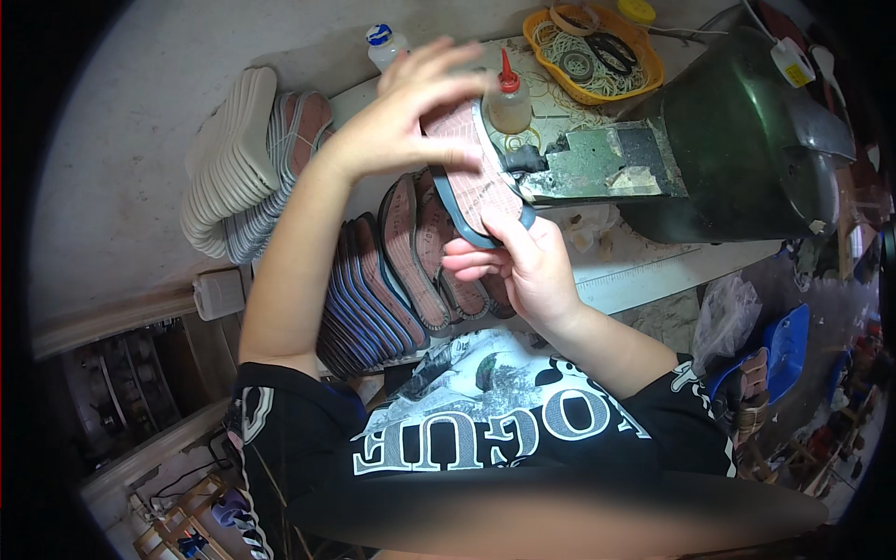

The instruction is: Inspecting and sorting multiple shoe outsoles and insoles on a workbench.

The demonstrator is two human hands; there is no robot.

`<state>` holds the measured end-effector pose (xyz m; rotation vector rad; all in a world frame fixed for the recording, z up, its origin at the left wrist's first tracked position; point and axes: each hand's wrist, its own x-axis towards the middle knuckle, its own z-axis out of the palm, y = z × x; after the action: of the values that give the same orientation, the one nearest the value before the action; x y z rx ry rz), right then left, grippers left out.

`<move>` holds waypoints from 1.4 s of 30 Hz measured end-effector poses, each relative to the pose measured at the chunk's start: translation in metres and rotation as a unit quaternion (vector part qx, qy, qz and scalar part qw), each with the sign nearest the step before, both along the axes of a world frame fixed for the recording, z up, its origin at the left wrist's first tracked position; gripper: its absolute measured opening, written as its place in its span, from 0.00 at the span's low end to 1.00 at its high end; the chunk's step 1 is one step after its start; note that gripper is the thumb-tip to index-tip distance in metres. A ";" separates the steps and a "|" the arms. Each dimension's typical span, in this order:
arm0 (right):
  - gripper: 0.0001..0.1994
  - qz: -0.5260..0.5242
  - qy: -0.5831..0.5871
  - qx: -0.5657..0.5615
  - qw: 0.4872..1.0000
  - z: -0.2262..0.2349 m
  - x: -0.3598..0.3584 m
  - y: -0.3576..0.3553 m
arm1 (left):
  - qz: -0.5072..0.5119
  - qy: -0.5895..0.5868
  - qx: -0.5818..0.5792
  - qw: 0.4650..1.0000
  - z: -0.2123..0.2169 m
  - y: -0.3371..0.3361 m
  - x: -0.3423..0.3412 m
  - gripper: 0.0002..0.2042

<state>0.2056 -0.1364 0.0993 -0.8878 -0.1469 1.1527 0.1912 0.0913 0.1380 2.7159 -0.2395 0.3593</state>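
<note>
Both hands hold one shoe insole up in front of the dark green machine, its pinkish gridded face toward the camera and a blue-grey edging running round its lower rim. The right hand grips the insole's lower end, fingers curled under it and the thumb pressed on the top face. The left hand lies over the upper end with fingers spread and half loosened, pressing rather than clenching. The insole's far edge sits against the worn metal plate of the machine, just below a small glue bottle with a red nozzle. As for progress, this piece looks to be mid-handling: a fanned row of similar edged insoles lies on the tabletop beneath the hands, and a stack of pale soles stands further left (which of these piles is finished I cannot tell). An orange tray of rubber bands sits behind the bottle.
</note>
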 end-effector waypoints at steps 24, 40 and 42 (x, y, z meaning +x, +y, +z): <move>0.19 0.072 0.000 -0.047 0.996 0.012 0.028 0.003 | 0.119 0.296 -0.120 0.940 0.023 -0.040 -0.028 0.19; 0.12 0.039 -0.042 -0.034 0.998 -0.002 0.038 0.011 | 0.266 0.358 -0.430 0.785 -0.005 -0.056 -0.036 0.18; 0.11 0.039 -0.059 -0.030 0.997 0.000 0.041 0.007 | 0.264 0.358 -0.422 0.790 -0.004 -0.058 -0.035 0.19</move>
<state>0.2463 -0.1297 0.0992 -1.0120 -0.2468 1.1816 0.1563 0.0330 0.1340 1.7721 0.7352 -0.3731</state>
